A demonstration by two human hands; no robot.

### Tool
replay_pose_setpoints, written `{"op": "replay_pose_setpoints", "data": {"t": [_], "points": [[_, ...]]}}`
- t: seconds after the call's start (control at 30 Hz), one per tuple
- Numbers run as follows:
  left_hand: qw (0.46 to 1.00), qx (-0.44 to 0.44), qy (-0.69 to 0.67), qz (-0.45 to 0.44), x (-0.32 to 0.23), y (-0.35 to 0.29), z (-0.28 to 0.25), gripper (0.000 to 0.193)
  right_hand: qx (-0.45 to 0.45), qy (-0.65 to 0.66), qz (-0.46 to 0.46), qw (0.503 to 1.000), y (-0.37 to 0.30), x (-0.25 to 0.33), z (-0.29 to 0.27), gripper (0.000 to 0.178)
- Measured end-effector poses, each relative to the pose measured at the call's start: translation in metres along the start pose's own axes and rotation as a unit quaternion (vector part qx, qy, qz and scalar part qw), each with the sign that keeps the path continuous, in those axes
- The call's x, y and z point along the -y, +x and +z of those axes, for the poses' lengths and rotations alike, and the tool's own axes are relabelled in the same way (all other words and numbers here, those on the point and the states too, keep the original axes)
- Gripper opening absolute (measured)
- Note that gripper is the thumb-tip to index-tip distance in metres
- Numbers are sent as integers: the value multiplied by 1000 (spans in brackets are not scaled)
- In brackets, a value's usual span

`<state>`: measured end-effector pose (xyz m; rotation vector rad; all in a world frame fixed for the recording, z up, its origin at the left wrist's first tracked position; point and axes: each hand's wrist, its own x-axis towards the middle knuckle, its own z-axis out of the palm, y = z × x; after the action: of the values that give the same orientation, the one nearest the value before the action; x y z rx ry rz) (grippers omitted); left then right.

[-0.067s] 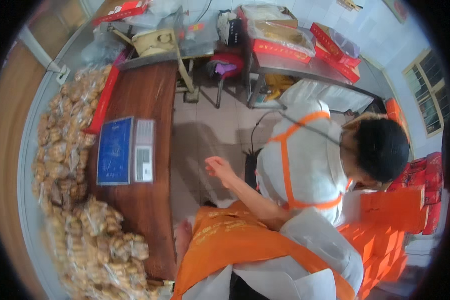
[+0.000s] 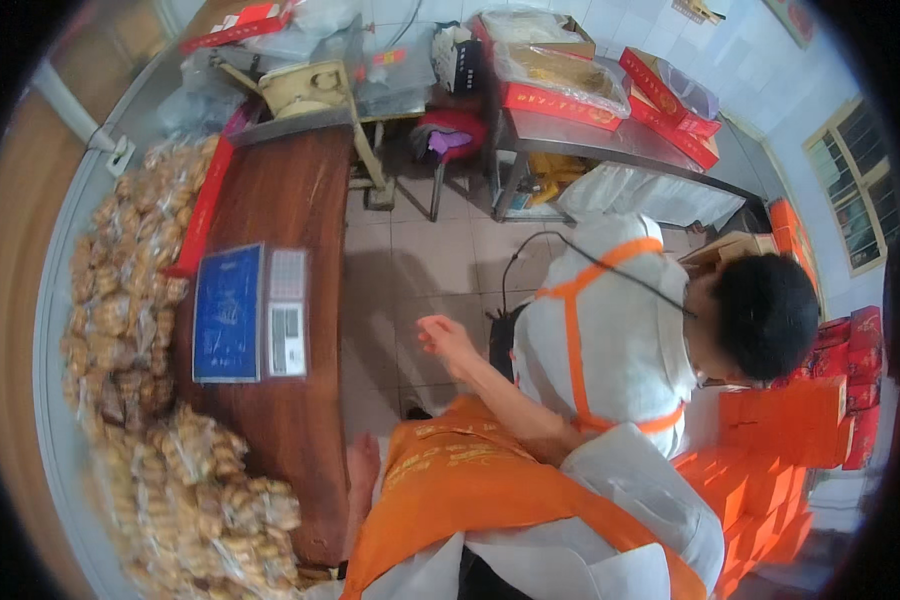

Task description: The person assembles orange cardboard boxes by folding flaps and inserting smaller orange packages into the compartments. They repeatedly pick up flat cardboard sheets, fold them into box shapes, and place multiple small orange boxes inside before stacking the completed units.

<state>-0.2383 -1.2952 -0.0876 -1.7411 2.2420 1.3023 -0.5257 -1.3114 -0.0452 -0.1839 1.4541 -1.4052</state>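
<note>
My right hand (image 2: 444,338) hangs over the tiled floor, its fingers loosely bent and apart with nothing visible in them. My left hand (image 2: 364,462) is low beside the long edge of the brown wooden table (image 2: 300,200), in front of my orange apron (image 2: 470,470); its fingers are too unclear to read. On the table lies a flat blue panel (image 2: 228,315) next to a pale panel with a small display (image 2: 287,340), apart from both hands. Clear bags of round brown baked goods (image 2: 130,310) are heaped along the table's left side.
Close on my right, a co-worker in white with orange straps (image 2: 610,320) bends over. Orange boxes (image 2: 780,425) are stacked beyond them. A metal table (image 2: 570,135) with red cartons stands at the back, near a stool (image 2: 445,140). A beige folding chair (image 2: 310,90) is at the far table end.
The view has shifted slightly, so the table and the panels sit a little lower. My right hand shows slightly farther right. The co-worker's head is a little lower in the picture.
</note>
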Motion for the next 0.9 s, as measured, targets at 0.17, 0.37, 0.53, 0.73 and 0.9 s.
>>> {"op": "replay_pose_setpoints", "data": {"t": [0.17, 0.37, 0.53, 0.73, 0.9], "points": [[986, -40, -3, 164, -75, 141, -29, 31, -110, 37, 1, 993, 99, 36, -16, 19], [974, 191, -25, 116, -149, 249, -6, 32, -176, 106, 30, 978, 238, 72, -46, 15], [989, 136, 22, 50, -190, 358, -13, 32, -170, 66, 79, 980, 357, 107, -77, 19], [963, 151, -206, -85, -294, 447, -32, 33, -134, -58, 78, 986, 478, 169, -109, 29], [972, 208, -74, -86, -322, 517, -13, 34, -166, -166, -53, 971, 616, 176, -130, 33]]}}
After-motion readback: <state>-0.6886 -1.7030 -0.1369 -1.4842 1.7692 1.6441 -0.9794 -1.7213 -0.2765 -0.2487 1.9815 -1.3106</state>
